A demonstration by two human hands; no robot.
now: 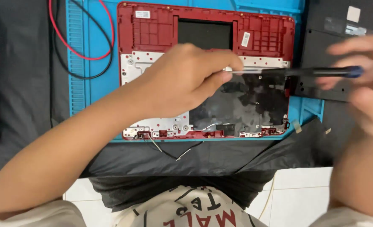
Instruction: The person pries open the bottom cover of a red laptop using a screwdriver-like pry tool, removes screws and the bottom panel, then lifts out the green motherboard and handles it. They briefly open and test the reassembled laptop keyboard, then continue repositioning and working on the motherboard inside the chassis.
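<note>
My left hand (186,80) pinches the screwdriver (296,72) tip over the red laptop shell (152,33) on the blue mat (79,50); my blurred right hand (363,71) grips the handle, so I keep the shaft steady

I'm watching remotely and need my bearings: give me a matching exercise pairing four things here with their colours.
Things:
1. laptop shell
2. work mat
3. screwdriver handle
4. floor tiles

Colours:
A. white
B. red
C. dark with a blue end
D. blue

Pairs: 1-B, 2-D, 3-C, 4-A
</note>
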